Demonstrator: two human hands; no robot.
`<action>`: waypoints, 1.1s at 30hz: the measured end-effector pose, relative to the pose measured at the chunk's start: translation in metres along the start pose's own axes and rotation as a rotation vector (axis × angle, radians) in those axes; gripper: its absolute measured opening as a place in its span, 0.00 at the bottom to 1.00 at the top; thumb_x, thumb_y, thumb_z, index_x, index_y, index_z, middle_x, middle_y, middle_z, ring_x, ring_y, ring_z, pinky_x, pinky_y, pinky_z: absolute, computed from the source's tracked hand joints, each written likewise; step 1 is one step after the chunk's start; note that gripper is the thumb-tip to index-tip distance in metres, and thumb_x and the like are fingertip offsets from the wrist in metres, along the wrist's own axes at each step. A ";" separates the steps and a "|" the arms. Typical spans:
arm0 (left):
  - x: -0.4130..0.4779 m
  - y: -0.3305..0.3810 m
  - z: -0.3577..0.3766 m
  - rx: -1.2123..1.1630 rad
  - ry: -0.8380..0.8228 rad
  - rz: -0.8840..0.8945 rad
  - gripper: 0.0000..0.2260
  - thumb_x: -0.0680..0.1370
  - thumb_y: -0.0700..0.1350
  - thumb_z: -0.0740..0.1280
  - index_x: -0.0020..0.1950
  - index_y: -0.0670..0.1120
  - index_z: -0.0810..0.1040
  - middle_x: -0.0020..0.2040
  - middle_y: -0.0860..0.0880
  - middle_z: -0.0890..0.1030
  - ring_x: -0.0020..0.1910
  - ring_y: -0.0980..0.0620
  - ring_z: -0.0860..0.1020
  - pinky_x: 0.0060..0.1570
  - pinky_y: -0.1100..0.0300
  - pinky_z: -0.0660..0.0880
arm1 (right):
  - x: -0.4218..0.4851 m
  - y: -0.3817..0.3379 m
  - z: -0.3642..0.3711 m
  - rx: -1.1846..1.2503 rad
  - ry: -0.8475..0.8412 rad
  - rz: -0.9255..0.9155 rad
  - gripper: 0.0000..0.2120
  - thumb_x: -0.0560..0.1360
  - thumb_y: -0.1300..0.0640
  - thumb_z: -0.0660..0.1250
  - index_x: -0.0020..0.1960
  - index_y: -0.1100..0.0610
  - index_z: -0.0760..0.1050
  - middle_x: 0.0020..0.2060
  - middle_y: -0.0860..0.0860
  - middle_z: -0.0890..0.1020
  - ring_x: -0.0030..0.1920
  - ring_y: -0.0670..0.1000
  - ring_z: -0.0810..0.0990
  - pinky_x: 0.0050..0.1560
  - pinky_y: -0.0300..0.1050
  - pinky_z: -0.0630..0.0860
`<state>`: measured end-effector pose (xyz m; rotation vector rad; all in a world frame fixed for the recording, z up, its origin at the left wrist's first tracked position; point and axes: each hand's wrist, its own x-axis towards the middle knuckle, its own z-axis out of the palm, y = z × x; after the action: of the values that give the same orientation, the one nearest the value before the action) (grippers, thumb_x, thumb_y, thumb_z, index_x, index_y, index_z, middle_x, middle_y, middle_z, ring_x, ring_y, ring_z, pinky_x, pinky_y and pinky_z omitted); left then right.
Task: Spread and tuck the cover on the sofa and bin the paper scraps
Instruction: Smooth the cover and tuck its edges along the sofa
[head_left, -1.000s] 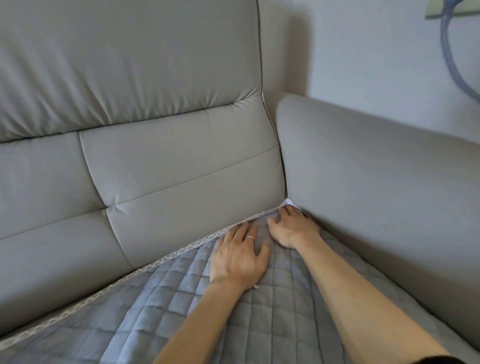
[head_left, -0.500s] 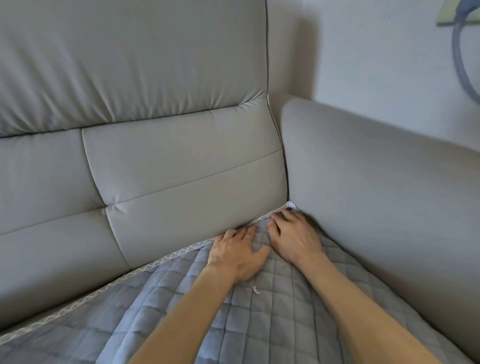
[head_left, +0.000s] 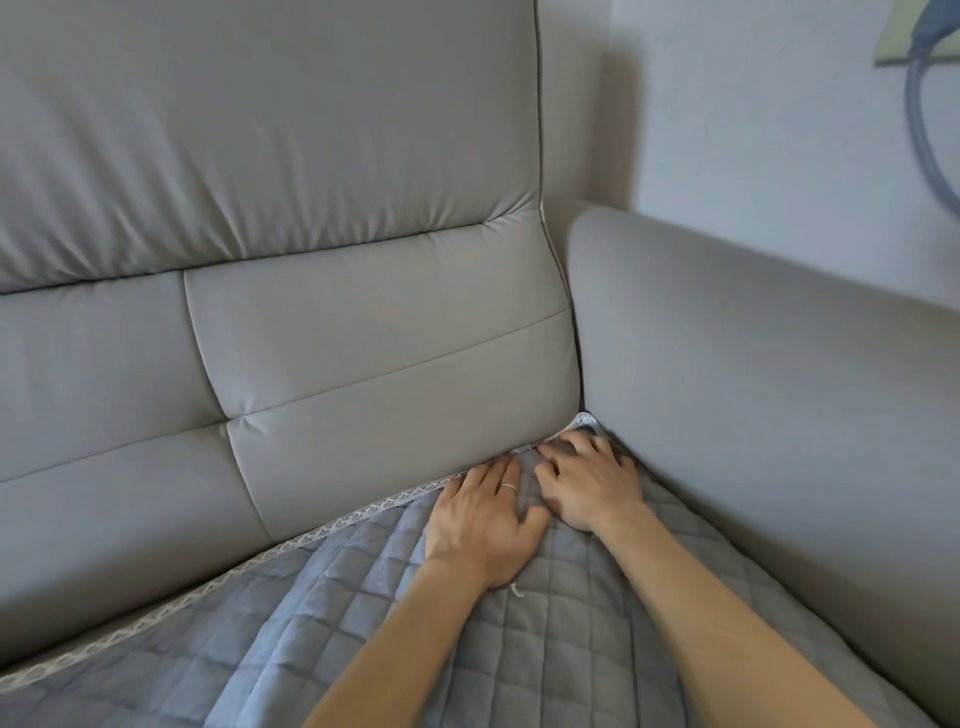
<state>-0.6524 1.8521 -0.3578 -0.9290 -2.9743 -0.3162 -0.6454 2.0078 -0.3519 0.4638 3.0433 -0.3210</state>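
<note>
A grey-blue quilted cover (head_left: 561, 639) with a pale lace edge (head_left: 322, 532) lies over the seat of a light grey sofa (head_left: 363, 332). Its corner (head_left: 586, 419) pokes up where the backrest meets the armrest. My left hand (head_left: 480, 525), wearing a ring, lies flat on the cover with its fingertips at the crease under the backrest. My right hand (head_left: 589, 483) presses flat beside it, fingers spread, reaching into the corner. Neither hand grips the fabric. No paper scraps or bin are in view.
The sofa armrest (head_left: 753, 395) rises close on the right and the backrest fills the left. A pale wall (head_left: 753, 130) stands behind, with a bluish hose (head_left: 922, 135) hanging at the top right.
Both hands have slid a little further toward the back crease and corner, pushing the cover's edge in. The view has shifted slightly.
</note>
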 end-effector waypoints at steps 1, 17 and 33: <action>0.002 -0.001 -0.005 0.002 0.022 0.007 0.42 0.69 0.64 0.37 0.79 0.47 0.59 0.78 0.51 0.61 0.76 0.54 0.57 0.74 0.55 0.52 | -0.003 0.000 0.001 0.021 0.078 -0.018 0.21 0.80 0.43 0.50 0.71 0.39 0.67 0.73 0.43 0.64 0.73 0.50 0.59 0.71 0.56 0.60; -0.008 0.001 0.000 -0.004 0.045 -0.112 0.41 0.68 0.61 0.39 0.77 0.45 0.63 0.76 0.48 0.65 0.75 0.51 0.62 0.74 0.54 0.56 | -0.013 -0.011 0.009 -0.041 0.183 0.019 0.27 0.75 0.42 0.47 0.68 0.44 0.73 0.71 0.47 0.69 0.71 0.51 0.64 0.68 0.54 0.64; -0.005 0.012 -0.012 -0.088 0.181 -0.075 0.34 0.72 0.56 0.47 0.70 0.40 0.73 0.69 0.42 0.75 0.70 0.46 0.71 0.71 0.49 0.65 | 0.024 -0.013 -0.046 -0.153 -0.169 0.189 0.33 0.78 0.39 0.43 0.76 0.54 0.61 0.76 0.49 0.59 0.75 0.54 0.54 0.70 0.57 0.56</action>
<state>-0.6423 1.8564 -0.3438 -0.7514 -2.8535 -0.5079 -0.6727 2.0121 -0.3065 0.6699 2.8061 -0.1104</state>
